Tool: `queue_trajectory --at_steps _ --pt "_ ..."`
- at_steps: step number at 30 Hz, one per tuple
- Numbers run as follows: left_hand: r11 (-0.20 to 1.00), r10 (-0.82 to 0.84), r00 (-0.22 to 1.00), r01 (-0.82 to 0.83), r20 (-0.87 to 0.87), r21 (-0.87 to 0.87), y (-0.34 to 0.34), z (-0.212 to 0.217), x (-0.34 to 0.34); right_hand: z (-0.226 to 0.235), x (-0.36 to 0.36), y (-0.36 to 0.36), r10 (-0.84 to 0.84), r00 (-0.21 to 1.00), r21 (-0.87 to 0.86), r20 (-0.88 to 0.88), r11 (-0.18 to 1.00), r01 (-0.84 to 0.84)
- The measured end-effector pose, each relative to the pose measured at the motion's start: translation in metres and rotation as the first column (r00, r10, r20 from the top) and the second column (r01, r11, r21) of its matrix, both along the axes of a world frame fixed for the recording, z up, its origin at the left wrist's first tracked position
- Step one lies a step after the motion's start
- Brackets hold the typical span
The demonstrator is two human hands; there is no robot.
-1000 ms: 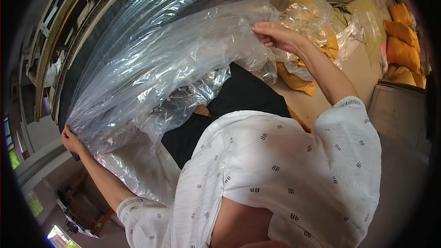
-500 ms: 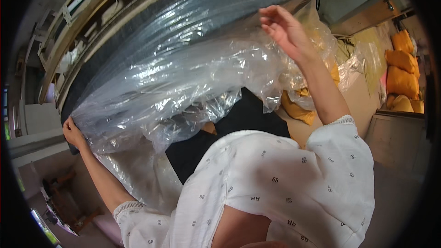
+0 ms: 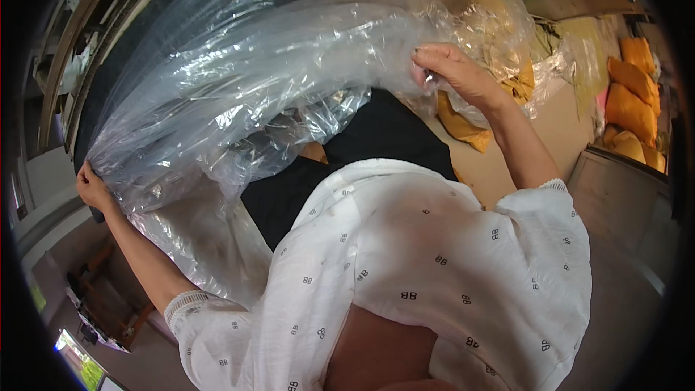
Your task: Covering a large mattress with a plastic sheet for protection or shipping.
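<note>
A large crumpled sheet of clear plastic film (image 3: 289, 51) spreads across the space in front of me, over a dark blue-grey surface (image 3: 108, 87). At the far left, my left hand (image 3: 94, 187) is closed, pinching the gathered corner of the film. The film pulls into long folds that fan out from that grip. My right hand (image 3: 463, 76) is at the film's right part, fingers curled with the tips against its edge; it appears to pinch the film. Loose film bunches up below, over my black trousers (image 3: 391, 130).
Yellow-orange cloth (image 3: 463, 127) lies under the film beside my right forearm, on a beige surface (image 3: 554, 119). Stacked orange bundles (image 3: 633, 101) stand at the far right. A wooden frame (image 3: 69, 65) runs along the upper left. More film (image 3: 210, 246) hangs beside my left forearm.
My right hand has come down from above the sheet, loosely open, to the film's edge, its fingers now closed. My left hand keeps its pinch. The whole view has shifted slightly.
</note>
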State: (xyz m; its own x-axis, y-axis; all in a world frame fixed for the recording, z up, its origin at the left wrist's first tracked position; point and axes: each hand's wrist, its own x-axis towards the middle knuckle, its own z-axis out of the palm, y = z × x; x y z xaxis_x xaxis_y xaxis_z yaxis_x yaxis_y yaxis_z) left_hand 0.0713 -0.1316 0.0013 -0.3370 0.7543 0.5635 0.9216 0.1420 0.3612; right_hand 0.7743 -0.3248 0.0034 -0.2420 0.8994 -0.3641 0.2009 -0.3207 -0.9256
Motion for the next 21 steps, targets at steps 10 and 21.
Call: queue_trajectory --at_steps 10,21 --pt "0.999 -0.004 1.0 0.005 -0.023 0.037 -0.011 0.008 0.015 0.069 -0.011 0.096 -0.402 0.316 -0.137 -0.859 0.776 0.615" --pt "1.0 -0.015 1.0 0.016 0.02 -0.015 -0.008 0.007 0.011 0.034 0.059 0.157 -0.651 0.425 0.748 0.629 0.656 -0.101"
